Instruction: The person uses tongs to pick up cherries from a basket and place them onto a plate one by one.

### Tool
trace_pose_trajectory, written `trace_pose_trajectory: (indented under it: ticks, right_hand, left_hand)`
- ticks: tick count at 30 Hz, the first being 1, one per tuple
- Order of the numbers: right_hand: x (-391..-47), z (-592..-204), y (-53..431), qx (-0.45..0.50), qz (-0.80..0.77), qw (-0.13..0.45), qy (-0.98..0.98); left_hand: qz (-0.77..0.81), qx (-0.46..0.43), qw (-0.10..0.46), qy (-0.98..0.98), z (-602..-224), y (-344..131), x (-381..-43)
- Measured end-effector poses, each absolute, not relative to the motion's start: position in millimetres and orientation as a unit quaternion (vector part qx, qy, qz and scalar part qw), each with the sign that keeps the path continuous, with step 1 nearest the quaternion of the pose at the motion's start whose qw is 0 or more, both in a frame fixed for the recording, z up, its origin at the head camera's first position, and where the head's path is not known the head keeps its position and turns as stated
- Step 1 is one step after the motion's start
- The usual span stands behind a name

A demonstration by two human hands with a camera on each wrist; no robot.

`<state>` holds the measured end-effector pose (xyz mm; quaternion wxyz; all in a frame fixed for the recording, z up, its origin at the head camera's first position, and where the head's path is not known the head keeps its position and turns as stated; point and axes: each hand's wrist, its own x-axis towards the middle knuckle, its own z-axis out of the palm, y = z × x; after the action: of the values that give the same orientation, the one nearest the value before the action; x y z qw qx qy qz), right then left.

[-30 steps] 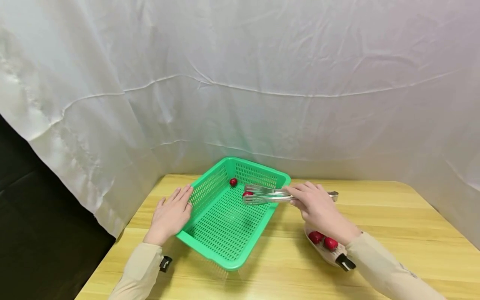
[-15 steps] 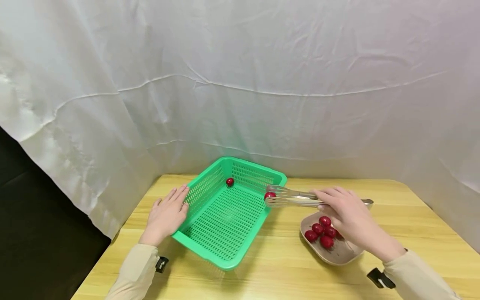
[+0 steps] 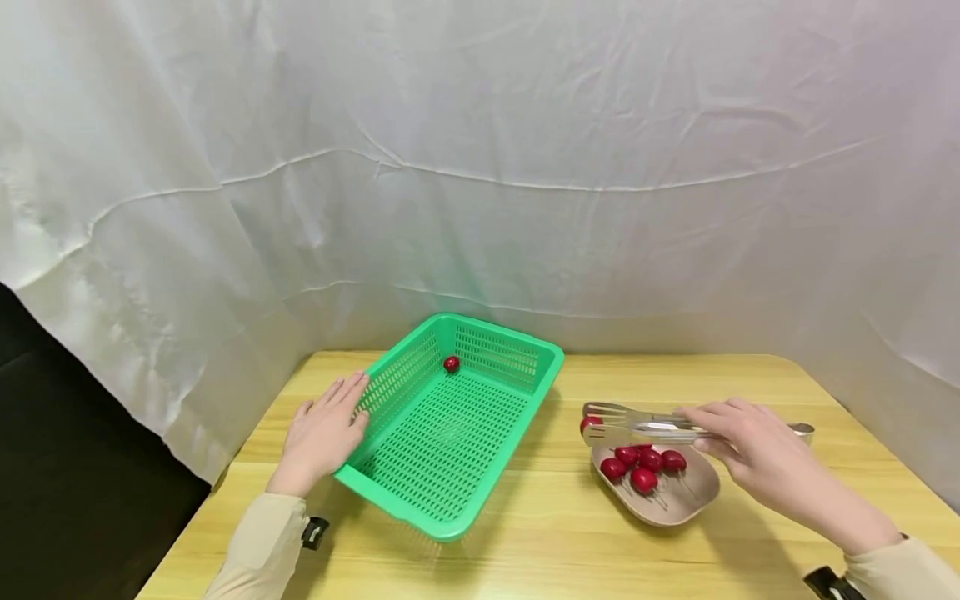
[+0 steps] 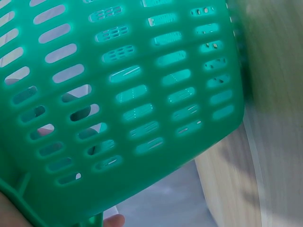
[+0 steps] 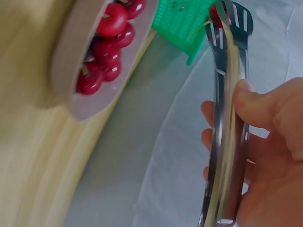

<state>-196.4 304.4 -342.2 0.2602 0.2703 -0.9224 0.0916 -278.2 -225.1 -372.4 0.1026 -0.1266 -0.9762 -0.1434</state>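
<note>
My right hand [image 3: 765, 450] grips metal tongs [image 3: 652, 427], thumb on one arm and fingers on the other. Pinched between the slotted tong tips is a red cherry [image 3: 591, 424], its stem showing in the right wrist view. The tips hang over the far left rim of a beige dish [image 3: 693, 492] holding several cherries [image 3: 643, 481] with stems. My left hand [image 3: 318, 437] rests on the left rim of a green perforated basket [image 3: 442, 529], fingers fairly straight. In the left wrist view the basket's slotted wall [image 4: 156, 109] hides most of that hand. One cherry [image 3: 452, 364] lies in the basket's far left corner.
Basket and dish stand on a light wooden table [image 3: 555, 533], with a strip of tabletop between them. A pale fabric curtain [image 3: 525, 208] hangs behind and at the sides. Dark material [image 3: 75, 467] lies beyond the table's left side.
My right hand has carried the tongs and their cherry rightward, from over the basket to the dish's far left rim. The left hand stays on the basket rim.
</note>
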Motion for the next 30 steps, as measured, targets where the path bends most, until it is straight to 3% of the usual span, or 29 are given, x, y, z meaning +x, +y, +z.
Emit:
trace_pose_trajectory:
  ticks: [5, 16, 30]
  right_hand:
    - [-188.4, -349.6, 316.9, 0.259, 0.082, 0.231, -0.934]
    - [-183.0, -370.5, 335.3, 0.259, 0.053, 0.226, -0.938]
    - [-189.7, -369.3, 325.0, 0.250, 0.081, 0.233, -0.936]
  left_hand:
    - [-0.148, -0.126, 0.102, -0.976, -371.9, -226.3, -277.5]
    - [-0.148, -0.126, 0.103, -0.975, -371.7, -225.8, -277.1]
    - [-0.151, -0.123, 0.109, -0.975, -371.9, -223.7, -276.3]
